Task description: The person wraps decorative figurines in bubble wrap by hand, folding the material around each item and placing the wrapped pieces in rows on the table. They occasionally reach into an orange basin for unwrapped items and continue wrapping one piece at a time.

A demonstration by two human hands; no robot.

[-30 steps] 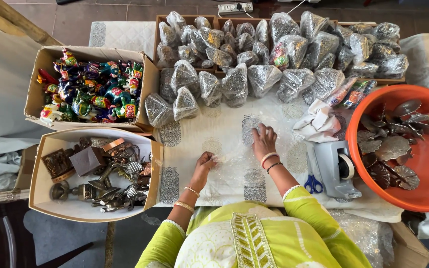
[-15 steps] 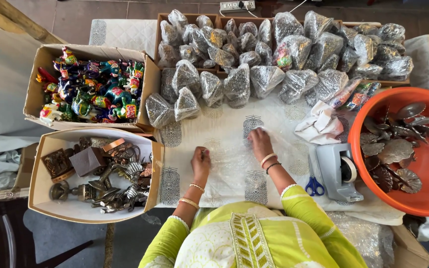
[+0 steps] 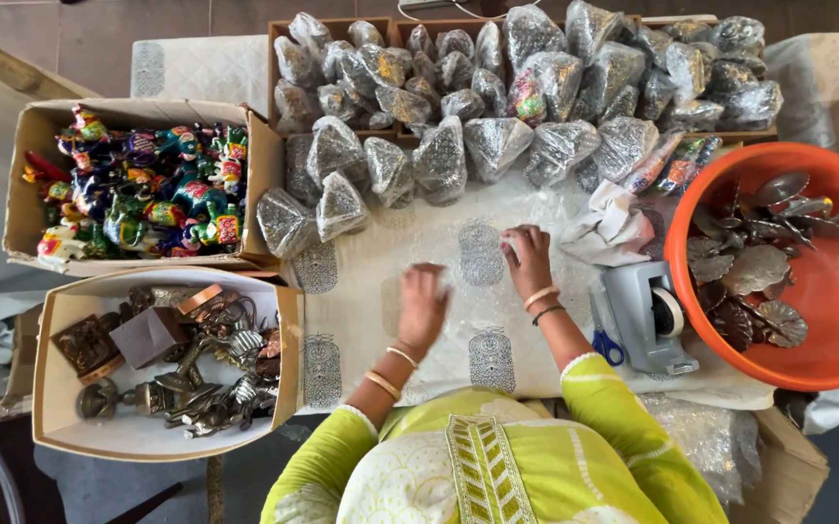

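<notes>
I see the desk [image 3: 361, 291] under a patterned white cloth, and on it a clear sheet of bubble wrap [image 3: 477, 291] lying flat at the centre. It looks light, soft and slippery, best pinched at an edge. My left hand [image 3: 423, 309] and right hand [image 3: 528, 260] press it, fingers together and flat, gripping nothing.

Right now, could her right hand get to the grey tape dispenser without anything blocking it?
Probably yes. The right hand lies flat on the bubble wrap, and the tape dispenser stands just beside that forearm, with nothing between them.
</notes>
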